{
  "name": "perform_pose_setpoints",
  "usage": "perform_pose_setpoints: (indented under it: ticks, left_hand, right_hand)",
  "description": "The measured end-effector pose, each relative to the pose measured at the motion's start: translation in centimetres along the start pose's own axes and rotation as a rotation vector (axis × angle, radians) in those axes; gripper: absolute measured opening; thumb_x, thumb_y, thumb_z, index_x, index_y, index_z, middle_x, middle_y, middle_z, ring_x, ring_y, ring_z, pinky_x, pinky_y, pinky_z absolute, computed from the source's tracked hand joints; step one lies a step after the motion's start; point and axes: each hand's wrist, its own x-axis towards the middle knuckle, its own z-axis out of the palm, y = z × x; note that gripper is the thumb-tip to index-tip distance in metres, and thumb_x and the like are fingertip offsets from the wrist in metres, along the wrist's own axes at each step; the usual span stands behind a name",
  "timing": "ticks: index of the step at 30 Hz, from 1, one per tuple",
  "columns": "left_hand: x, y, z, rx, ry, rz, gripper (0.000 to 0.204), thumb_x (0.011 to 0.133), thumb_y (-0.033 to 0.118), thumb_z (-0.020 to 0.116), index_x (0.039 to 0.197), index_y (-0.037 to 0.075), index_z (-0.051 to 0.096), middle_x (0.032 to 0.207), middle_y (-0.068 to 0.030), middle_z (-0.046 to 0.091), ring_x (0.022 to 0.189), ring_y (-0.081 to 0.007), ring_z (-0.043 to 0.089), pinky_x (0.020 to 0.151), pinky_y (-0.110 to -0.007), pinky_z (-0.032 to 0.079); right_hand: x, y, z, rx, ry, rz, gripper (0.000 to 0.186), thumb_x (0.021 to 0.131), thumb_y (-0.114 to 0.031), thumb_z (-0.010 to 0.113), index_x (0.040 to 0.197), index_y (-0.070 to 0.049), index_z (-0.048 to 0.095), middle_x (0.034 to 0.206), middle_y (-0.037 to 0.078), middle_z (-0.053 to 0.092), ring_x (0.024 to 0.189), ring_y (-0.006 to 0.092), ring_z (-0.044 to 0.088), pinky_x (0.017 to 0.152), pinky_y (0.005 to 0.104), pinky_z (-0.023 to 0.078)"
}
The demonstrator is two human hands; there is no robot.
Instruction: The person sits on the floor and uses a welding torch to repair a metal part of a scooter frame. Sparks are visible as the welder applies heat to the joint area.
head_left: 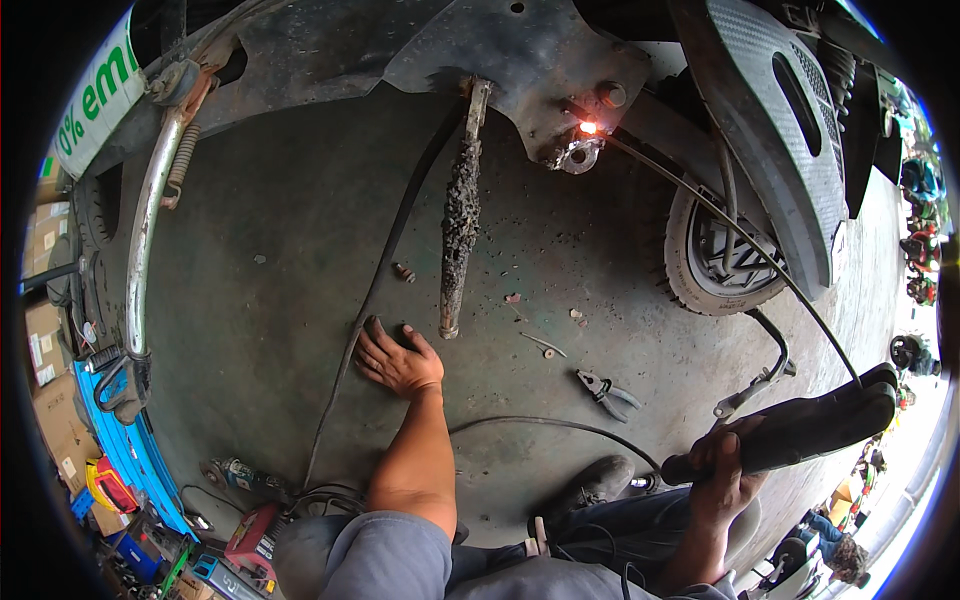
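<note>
Right hand (722, 478) is wrapped around a chunky black tool (820, 428) at the person's right, thin rod (740, 230) running from it to a glowing spot (588, 128) on the metal plate (545, 75). Left hand (402, 368) is on the floor (290, 230), fingers spread beside a cable (397, 230).

The orange-white glow (588, 127) blurs the tip of your thin dark rod (738, 229); the top edge crops the textured grey plastic panel (765, 140).

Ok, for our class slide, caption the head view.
Right hand holding a black tool, left hand beside a black cable, a glowing spot where a thin rod meets a metal plate.
</note>
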Motion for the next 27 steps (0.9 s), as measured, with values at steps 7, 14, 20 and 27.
perform_pose_setpoints:
  ticks: [7,14,20,27]
  left_hand:
    - [0.0,0.1,0.0,0.004,-0.006,-0.006,0.059,0.092,0.038,0.051,0.144,0.013,0.040,0.151,-0.0157,0.035,0.143,-0.0344,0.029,0.116,-0.057,0.020]
    - [0.0,0.1,-0.1,0.003,-0.012,-0.004,0.060,0.092,0.038,0.051,0.144,0.012,0.040,0.151,-0.0158,0.035,0.143,-0.0342,0.029,0.116,-0.056,0.020]
    - [0.1,0.1,-0.1,-0.007,-0.004,0.002,0.059,0.091,0.037,0.052,0.144,0.012,0.041,0.151,-0.0157,0.036,0.143,-0.0339,0.030,0.116,-0.056,0.019]
    - [0.0,0.1,-0.1,-0.003,-0.005,-0.003,0.060,0.091,0.038,0.052,0.144,0.012,0.041,0.152,-0.0157,0.035,0.143,-0.0338,0.030,0.116,-0.056,0.020]
  right_hand:
    - [-0.4,-0.3,-0.4,-0.122,0.020,-0.030,0.020,0.095,-0.007,0.063,0.106,0.000,0.047,0.079,0.009,0.056,0.056,0.0126,0.052,0.050,0.0247,0.043]
    - [-1.1,0.0,-0.5,-0.129,0.085,-0.026,0.025,0.095,-0.005,0.062,0.114,0.001,0.047,0.083,0.008,0.057,0.060,0.0129,0.054,0.054,0.0250,0.045]
    - [-0.6,-0.4,-0.8,-0.072,0.003,0.019,0.025,0.094,-0.005,0.063,0.114,0.001,0.047,0.082,0.008,0.056,0.060,0.0129,0.054,0.053,0.0251,0.046]
    - [-0.5,-0.6,-0.5,-0.083,0.000,0.007,0.021,0.094,-0.005,0.062,0.108,0.000,0.047,0.075,0.008,0.055,0.058,0.0128,0.053,0.053,0.0249,0.045]
